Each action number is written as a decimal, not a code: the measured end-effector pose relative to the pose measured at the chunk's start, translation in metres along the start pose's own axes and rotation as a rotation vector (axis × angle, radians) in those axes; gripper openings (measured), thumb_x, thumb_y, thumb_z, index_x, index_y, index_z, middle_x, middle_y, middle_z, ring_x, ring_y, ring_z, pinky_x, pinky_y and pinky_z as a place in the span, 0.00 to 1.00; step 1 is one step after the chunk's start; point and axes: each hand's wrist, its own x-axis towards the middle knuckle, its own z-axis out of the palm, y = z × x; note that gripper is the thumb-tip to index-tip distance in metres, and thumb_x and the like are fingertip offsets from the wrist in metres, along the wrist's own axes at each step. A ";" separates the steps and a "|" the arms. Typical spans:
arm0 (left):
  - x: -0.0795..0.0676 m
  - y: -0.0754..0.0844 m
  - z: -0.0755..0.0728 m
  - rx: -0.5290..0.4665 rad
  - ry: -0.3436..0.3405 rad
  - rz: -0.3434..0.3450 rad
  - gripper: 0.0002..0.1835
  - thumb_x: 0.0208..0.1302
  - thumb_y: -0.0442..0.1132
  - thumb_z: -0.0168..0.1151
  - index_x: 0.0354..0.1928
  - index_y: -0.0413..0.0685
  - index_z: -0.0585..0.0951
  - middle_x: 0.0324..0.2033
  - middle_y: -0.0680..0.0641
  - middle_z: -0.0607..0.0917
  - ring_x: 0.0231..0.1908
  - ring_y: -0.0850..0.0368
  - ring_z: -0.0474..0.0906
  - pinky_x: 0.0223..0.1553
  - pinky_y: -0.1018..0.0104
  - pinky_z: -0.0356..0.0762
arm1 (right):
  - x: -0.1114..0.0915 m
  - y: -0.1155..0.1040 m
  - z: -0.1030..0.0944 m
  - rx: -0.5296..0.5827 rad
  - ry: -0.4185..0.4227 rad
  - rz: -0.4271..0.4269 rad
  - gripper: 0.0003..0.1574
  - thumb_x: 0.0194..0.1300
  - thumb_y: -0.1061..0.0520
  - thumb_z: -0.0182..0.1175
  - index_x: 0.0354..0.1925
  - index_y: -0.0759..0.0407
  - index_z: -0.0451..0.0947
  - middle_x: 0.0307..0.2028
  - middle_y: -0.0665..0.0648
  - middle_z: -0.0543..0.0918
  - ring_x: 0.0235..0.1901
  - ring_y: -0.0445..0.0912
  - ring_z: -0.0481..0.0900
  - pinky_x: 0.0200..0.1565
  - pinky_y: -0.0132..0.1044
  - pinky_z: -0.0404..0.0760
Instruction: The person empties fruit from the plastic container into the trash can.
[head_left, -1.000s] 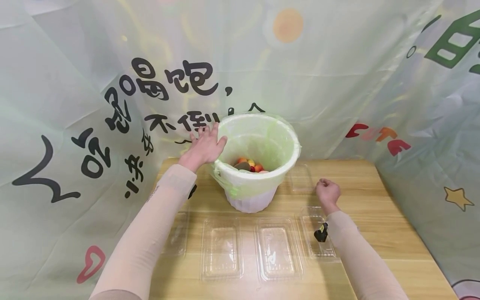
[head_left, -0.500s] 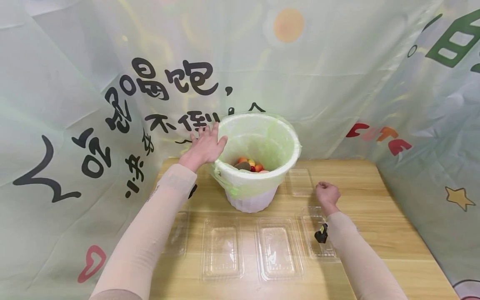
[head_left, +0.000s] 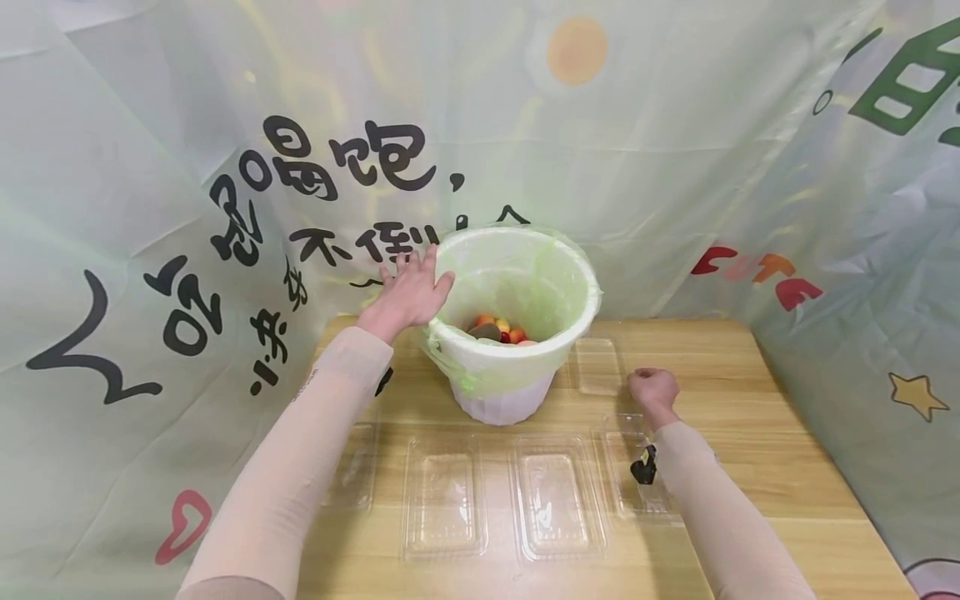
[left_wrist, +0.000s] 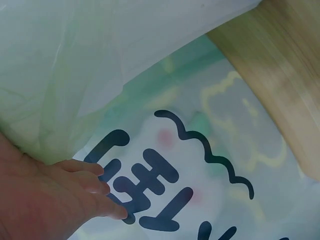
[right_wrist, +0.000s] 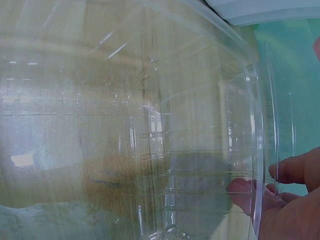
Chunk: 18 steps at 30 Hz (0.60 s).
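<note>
A white bucket [head_left: 501, 410] lined with a thin green plastic bag [head_left: 480, 382] stands on the wooden table. My left hand [head_left: 408, 292] rests at its left rim, fingers spread and loosely straight; in the left wrist view the hand [left_wrist: 47, 200] lies beside the bag. Small fruits [head_left: 517, 335] in orange, yellow and red lie inside, with a brown oval one [head_left: 485, 332] among them. Right of the bucket, my right hand [head_left: 654, 392] pinches the edge of a clear plastic container [head_left: 598, 367]. Close up in the right wrist view, thumb and fingers grip the container's rim [right_wrist: 257, 150].
More clear plastic containers line the table's front: one at the left [head_left: 352, 467], two in the middle, the left one [head_left: 446, 500] and the right one [head_left: 558, 500], and one [head_left: 637, 500] under my right forearm. A printed cloth [head_left: 637, 183] walls the back and sides.
My right hand has come slightly down and toward me, and the pinched container has shifted a little with it. The left hand and the bucket stay where they were.
</note>
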 end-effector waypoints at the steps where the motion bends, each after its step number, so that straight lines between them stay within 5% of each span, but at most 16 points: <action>1: 0.000 0.000 0.000 0.004 0.000 0.002 0.42 0.83 0.61 0.31 0.86 0.45 0.40 0.83 0.28 0.44 0.83 0.27 0.34 0.78 0.25 0.28 | -0.001 0.000 0.000 0.004 -0.011 0.002 0.31 0.72 0.59 0.50 0.67 0.74 0.75 0.68 0.76 0.76 0.70 0.67 0.71 0.72 0.58 0.72; 10: 0.000 -0.009 -0.004 -0.036 -0.002 0.015 0.43 0.82 0.64 0.31 0.86 0.45 0.41 0.82 0.27 0.45 0.82 0.25 0.34 0.78 0.25 0.29 | 0.003 -0.012 -0.014 -0.049 -0.052 -0.067 0.34 0.77 0.54 0.48 0.71 0.76 0.69 0.69 0.77 0.74 0.70 0.71 0.71 0.72 0.62 0.72; 18: -0.003 -0.021 -0.019 0.059 0.035 0.038 0.45 0.79 0.71 0.28 0.85 0.48 0.51 0.82 0.27 0.46 0.80 0.20 0.34 0.75 0.20 0.28 | 0.006 -0.082 -0.045 -0.079 -0.086 -0.306 0.39 0.83 0.42 0.44 0.75 0.69 0.66 0.73 0.73 0.70 0.74 0.69 0.69 0.73 0.62 0.70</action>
